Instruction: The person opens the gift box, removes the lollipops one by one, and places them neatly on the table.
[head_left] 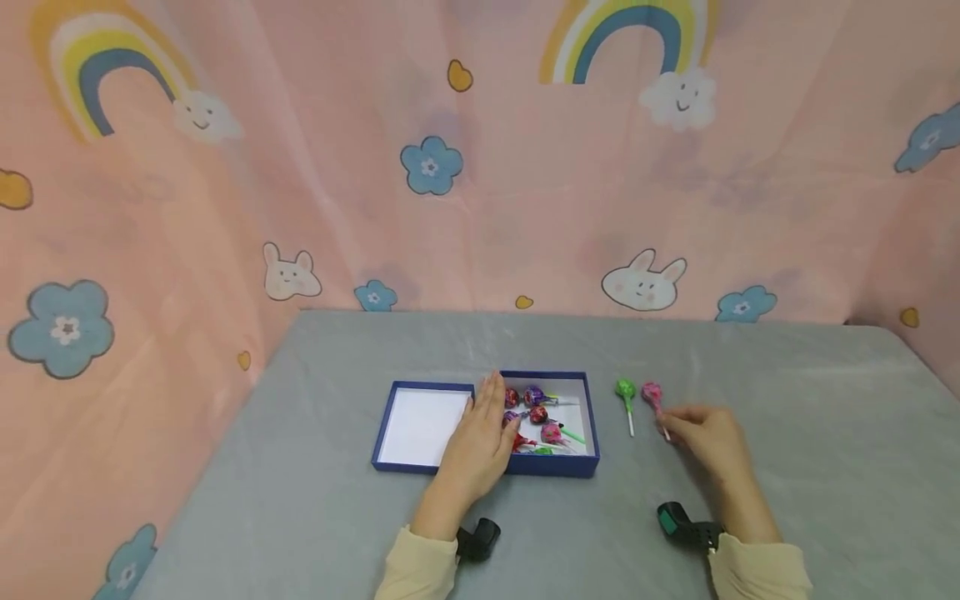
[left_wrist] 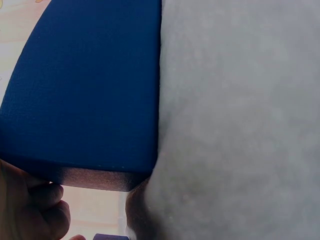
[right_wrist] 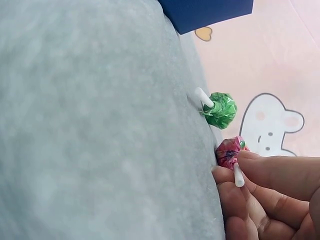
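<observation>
Perhaps the right hand (head_left: 708, 439), lower right, is risking slippage, its grip pinching the pink lollipop (head_left: 652, 392) by its slim stick (right_wrist: 239, 176), the left hand (head_left: 476, 440) lying straight-fingered at the box (head_left: 551, 466).

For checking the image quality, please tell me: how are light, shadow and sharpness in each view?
Head: fairly even light, soft shadow beside the right grip; left wrist: blue box and left grip dark, backdrop pale; right wrist: brighter, green lollipop fairly clear, grey tabletop blurry.
</observation>
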